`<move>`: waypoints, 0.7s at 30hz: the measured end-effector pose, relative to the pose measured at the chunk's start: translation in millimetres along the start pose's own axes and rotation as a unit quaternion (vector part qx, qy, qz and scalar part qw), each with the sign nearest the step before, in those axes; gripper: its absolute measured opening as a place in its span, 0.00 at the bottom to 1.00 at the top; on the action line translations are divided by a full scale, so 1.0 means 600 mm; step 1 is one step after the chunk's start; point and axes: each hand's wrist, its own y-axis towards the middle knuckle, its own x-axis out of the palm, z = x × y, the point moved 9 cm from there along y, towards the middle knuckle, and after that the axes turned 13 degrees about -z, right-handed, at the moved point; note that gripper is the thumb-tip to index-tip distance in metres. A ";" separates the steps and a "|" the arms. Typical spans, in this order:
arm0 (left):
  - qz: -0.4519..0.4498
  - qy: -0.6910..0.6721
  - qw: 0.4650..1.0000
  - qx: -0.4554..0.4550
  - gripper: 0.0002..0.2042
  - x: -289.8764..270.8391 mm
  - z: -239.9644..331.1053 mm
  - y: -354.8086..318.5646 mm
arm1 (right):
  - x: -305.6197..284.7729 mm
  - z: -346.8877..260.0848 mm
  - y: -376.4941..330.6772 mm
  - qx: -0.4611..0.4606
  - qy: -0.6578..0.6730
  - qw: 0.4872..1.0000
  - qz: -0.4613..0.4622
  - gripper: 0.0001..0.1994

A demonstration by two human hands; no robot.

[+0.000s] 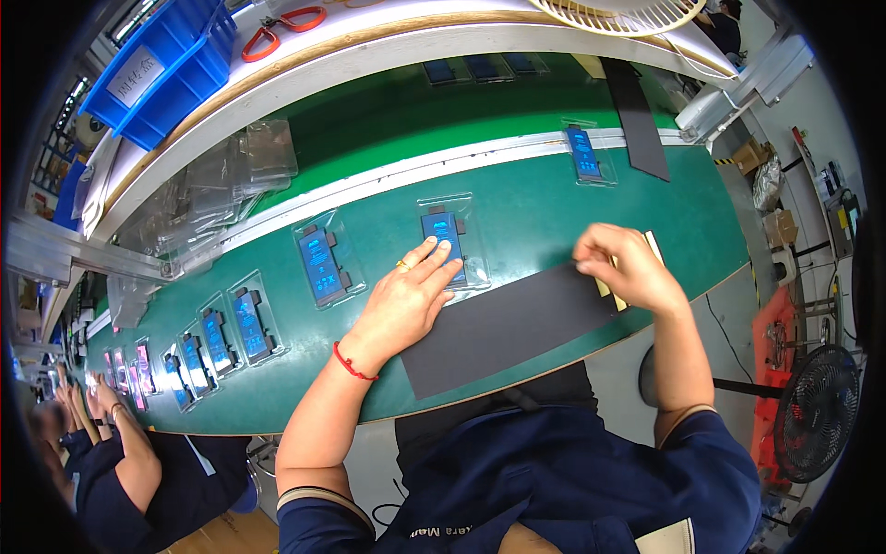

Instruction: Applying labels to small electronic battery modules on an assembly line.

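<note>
Mid-frame, the left hand point(411, 291) rests flat and open on a blue battery tray point(450, 242); the right hand point(623, 268) pinches a yellow strip point(607, 288) at the black mat point(508, 325). Further trays wait at right.

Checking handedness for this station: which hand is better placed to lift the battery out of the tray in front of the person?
Left, probably. The left hand already rests its fingers on the blue battery in the clear tray. The right hand is off to the side, pinching at the black sheet.

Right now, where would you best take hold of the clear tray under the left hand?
Probably the clear tray's right-hand rim, from the right: the left hand covers its near-left part, and that thin flat rim lies bare on the green belt.
</note>
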 end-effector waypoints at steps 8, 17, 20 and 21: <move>-0.004 -0.040 0.999 -0.029 0.26 0.003 -0.007 0.002 | 0.113 -0.062 0.161 -0.080 -0.009 0.997 0.013 0.03; -0.010 -0.054 0.998 -0.021 0.29 0.001 -0.008 0.000 | 0.136 -0.076 0.173 -0.057 0.020 0.998 -0.015 0.09; -0.005 -0.060 0.998 -0.025 0.30 0.001 -0.007 -0.001 | 0.142 -0.082 0.174 -0.077 -0.038 0.996 0.000 0.10; 0.000 -0.062 0.998 -0.029 0.31 0.001 -0.008 -0.002 | 0.142 -0.081 0.175 -0.076 -0.038 0.996 0.001 0.10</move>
